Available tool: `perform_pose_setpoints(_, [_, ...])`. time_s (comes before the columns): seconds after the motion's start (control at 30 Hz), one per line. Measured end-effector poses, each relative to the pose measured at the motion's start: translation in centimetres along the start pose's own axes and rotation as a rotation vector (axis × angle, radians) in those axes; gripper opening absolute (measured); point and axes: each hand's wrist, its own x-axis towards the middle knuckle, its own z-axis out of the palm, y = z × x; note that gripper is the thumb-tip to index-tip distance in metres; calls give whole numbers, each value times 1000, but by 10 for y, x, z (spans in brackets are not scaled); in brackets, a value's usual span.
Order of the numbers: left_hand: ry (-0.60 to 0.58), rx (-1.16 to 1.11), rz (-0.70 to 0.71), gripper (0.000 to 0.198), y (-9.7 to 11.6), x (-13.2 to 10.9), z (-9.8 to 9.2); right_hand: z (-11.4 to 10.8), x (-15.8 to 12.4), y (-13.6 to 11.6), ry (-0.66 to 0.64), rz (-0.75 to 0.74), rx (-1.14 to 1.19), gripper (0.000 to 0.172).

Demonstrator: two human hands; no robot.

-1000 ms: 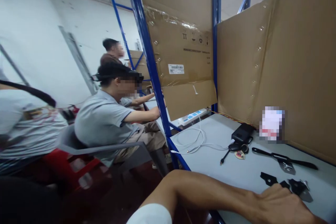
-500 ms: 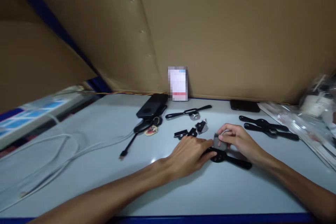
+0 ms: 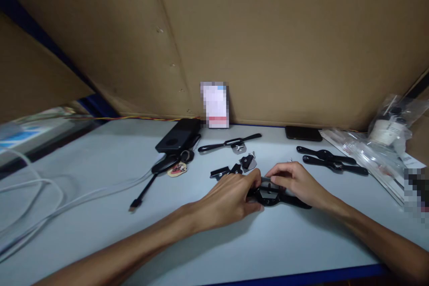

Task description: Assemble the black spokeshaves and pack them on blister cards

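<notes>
A black spokeshave (image 3: pixel 268 201) sits in front of me, a handle out to each side. My left hand (image 3: pixel 234 192) is closed round its left end, thumb at the near edge. Pinched in my right hand (image 3: pixel 295 181) is a flat grey blade (image 3: pixel 266 179), at the far side of the spokeshave's middle opening. My fingers partly cover the blade, and I cannot tell whether it is seated. Just beyond my left hand lie a loose black cap piece (image 3: pixel 219 172) and a cap with a blade and screw (image 3: pixel 248 161).
Another spokeshave (image 3: pixel 229 143) lies farther back; two spokeshave bodies (image 3: pixel 335 165) are at the right. A lit phone (image 3: pixel 216 106) leans on the cardboard wall. Around are a black power bank (image 3: pixel 177 136), white cables (image 3: pixel 100 190), a dark phone (image 3: pixel 303 133) and bagged bottles (image 3: pixel 389 129).
The blade has gone from standing up over the spokeshave to lying lower against its opening. My left fingers have shifted along the body. The whole view has swung slightly right.
</notes>
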Motion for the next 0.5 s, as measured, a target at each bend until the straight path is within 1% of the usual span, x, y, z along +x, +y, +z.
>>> perform_pose_setpoints(0.1, [-5,-37,-9,30,1,0,-1,-1,-3,-1,33,-9,-125,16])
perform_pose_setpoints(0.2, [-18,-54,6,42,2,0,-2,-1,-6,-4,36,-20,-169,19])
perform_pose_setpoints(0.3, [-32,-29,-3,42,3,0,-2,0,-10,-7,-8,-49,-256,12])
perform_pose_setpoints(0.33, [-39,-18,-9,39,4,0,-3,0,-12,-8,-23,-62,-312,15])
perform_pose_setpoints(0.4, [-50,-2,-17,38,4,0,-3,1,-15,-9,-44,-78,-424,30])
perform_pose_setpoints(0.43, [-52,4,-18,39,3,0,-2,1,-16,-10,-45,-78,-463,33])
perform_pose_setpoints(0.5, [-47,12,-7,41,2,0,-1,1,-17,-9,-50,-72,-489,32])
